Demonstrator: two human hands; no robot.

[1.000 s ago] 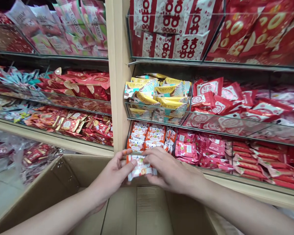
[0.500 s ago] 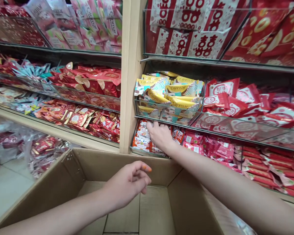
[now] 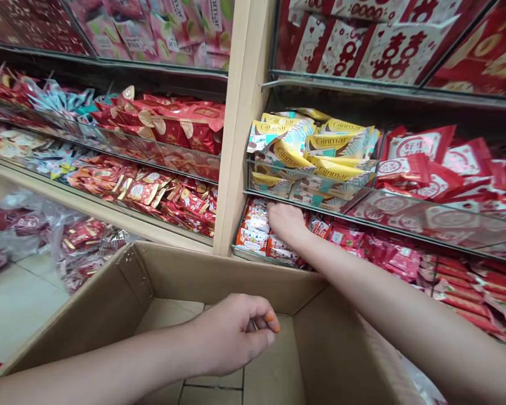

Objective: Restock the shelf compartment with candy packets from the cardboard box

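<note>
My right hand (image 3: 287, 220) reaches into the lowest shelf bin, over small red-and-white snack packets (image 3: 253, 239). Its fingers are hidden behind the hand and under the shelf edge, so whether they grip a packet does not show. Over the cardboard box (image 3: 219, 270) hovers my left hand (image 3: 247, 336), empty, its fingers loosely curled and apart from the thumb. Orange colour marks a fingertip. The inside of the box shows bare cardboard flaps at the bottom.
Yellow Ginmar packets (image 3: 337, 143) fill the bin just above my right hand, with red-and-white packets (image 3: 421, 157) beside them. A wooden upright (image 3: 236, 129) divides the shelves. Plastic bags of packets (image 3: 84, 242) lie on the floor at left.
My right hand has gone deeper into the low bin, and its fingers have dropped from sight. My left hand has shifted slightly right and down, fingers more curled. The view has tilted down.
</note>
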